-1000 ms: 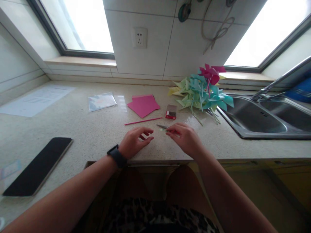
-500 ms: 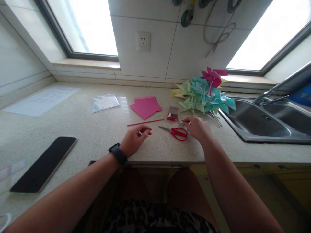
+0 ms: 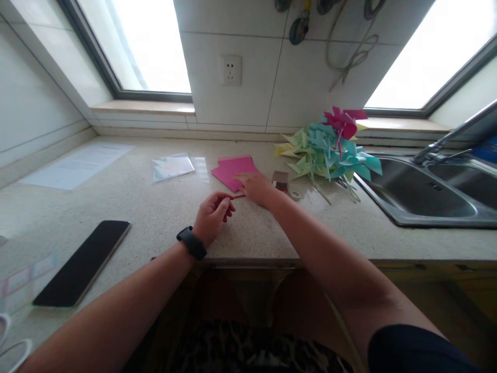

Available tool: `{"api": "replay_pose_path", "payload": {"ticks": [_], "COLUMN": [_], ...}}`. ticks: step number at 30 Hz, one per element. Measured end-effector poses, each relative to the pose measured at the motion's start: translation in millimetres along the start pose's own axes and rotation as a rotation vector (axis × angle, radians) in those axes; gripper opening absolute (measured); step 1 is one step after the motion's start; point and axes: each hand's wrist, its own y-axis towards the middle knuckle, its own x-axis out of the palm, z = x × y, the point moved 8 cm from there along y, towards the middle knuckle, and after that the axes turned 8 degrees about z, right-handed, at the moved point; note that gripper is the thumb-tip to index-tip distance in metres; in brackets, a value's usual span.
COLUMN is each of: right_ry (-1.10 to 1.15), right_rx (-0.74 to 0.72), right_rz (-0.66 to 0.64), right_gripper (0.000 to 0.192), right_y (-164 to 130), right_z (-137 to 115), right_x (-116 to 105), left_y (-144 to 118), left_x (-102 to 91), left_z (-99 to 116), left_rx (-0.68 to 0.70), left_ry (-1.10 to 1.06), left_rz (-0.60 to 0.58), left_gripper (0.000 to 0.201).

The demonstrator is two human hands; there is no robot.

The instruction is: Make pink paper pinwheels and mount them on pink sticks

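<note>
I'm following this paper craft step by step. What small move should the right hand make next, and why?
Probably slide the top pink paper sheet toward the counter edge. The right hand already rests flat on the stack's near corner, while the left hand is curled beside a thin pink stick.

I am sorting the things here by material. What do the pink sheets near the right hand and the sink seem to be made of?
The pink sheets look like thin matte paper: flat, sharp-cornered, no shine. The sink looks like brushed stainless steel: grey, with soft reflections of the window light. The right hand reaches toward the sheets.
</note>
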Motion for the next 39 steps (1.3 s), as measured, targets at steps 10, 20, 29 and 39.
{"api": "replay_pose_path", "payload": {"ticks": [10,20,29,39], "right_ry": [-0.022,0.223,0.345,0.144], "right_rx": [-0.012,0.061,-0.178,0.098], "right_rz": [0.004,0.520,0.463,0.294], "right_gripper": [0.035,0.026,0.016,0.030], "right_y": [2,-55,-159,-196], "right_z": [5,2,-46,6], "right_x": [-2,-88,-87,-73], "left_y": [0,-1,11,-4], "left_x": [1.4,11.6,1.7,16.6], "left_z": [-4,-12,-23,-20], "left_rx": [-0.042,-0.273,-0.438,-0.337], "left_ry": [-0.021,-0.144,-0.103,0.148], "left_rz": [-0.019,-0.173,-0.311,-0.477], "left_gripper": [0.017,0.062,0.044,0.022]}}
